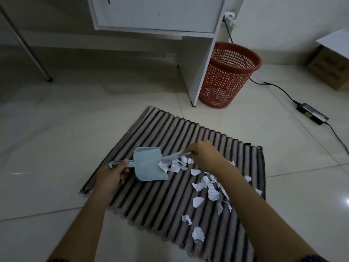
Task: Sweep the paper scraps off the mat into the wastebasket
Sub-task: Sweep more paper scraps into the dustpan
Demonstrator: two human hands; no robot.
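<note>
on the striped mat (151,201), paper scraps (207,188) lie scattered right of the dustpan (149,163), a few at its lip. left hand (113,173) clamps its handle; right hand (204,156) pinches the brush (175,155). best keep the lip flat and stroke short. wastebasket (229,74) waits beyond.

Dim, cool-toned indoor light. Soft shadow under white desk (170,35) across tiled floor (56,129). Small bright glare spots on floor at right edge and left edge. Wide-angle bending of straight lines toward edges. Cardboard box (328,70) at right edge soft, blurred.
</note>
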